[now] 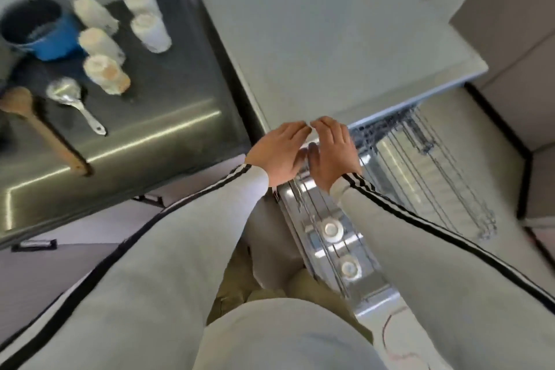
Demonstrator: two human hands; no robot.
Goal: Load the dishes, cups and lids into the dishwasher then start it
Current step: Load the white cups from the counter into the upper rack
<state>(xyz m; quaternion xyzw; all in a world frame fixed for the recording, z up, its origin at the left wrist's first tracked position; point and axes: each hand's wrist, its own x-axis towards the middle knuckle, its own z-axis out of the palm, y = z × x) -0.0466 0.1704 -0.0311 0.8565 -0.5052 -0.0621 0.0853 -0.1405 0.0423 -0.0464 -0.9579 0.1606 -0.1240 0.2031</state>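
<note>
Viewpoint: looking straight down from the head, over pale sleeves (180, 234) with black stripes.
Left grip (279, 153): bare hand over the near edge of the grey tabletop (330, 39), above the dishwasher rack; fingers nearly straight, tips meeting those of the other hand; holding something or not, cannot tell through blur.
Right grip (333, 153): bare hand just beside the left, fingers bent, thumb tucked under; closed round anything or not, cannot tell.
Dishwasher rack (420, 177): wire rack pulled out from under the grey tabletop, below both hands.
Lids (332, 230): two round white lids lying in the rack near its left edge, one nearer the body than the other, apart from each other.
Cups (103, 73): five pale cups standing on the steel tabletop (150, 129), towards its far left; three in a line, two more beside them to the right.
Blue pot (52, 39): at the far left corner of the steel tabletop, just beside the cups.
Metal scoop (64, 91): lying on its own near the nearest cup, handle pointing towards the near edge.
Wooden spoon (18, 100): at the left edge, handle slanting towards the near edge.
</note>
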